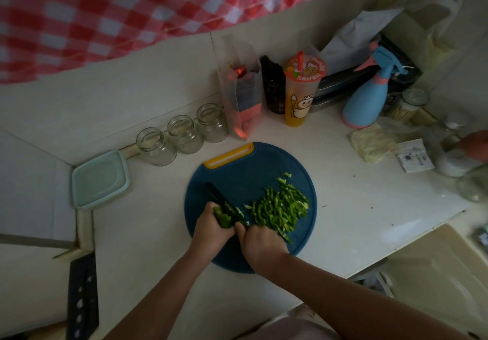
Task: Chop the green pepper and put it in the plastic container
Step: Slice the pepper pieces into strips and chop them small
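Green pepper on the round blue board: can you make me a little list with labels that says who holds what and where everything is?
Left hand: holds the uncut piece of green pepper
Right hand: grips the black-bladed knife, blade across that piece
Chopped so far: pile of green pepper strips, right of the knife
Underneath: round dark blue plastic cutting board with a yellow handle slot
Container: pale green square plastic container, left of the board, no pepper seen in it
Also near: three clear glass jars by the wall
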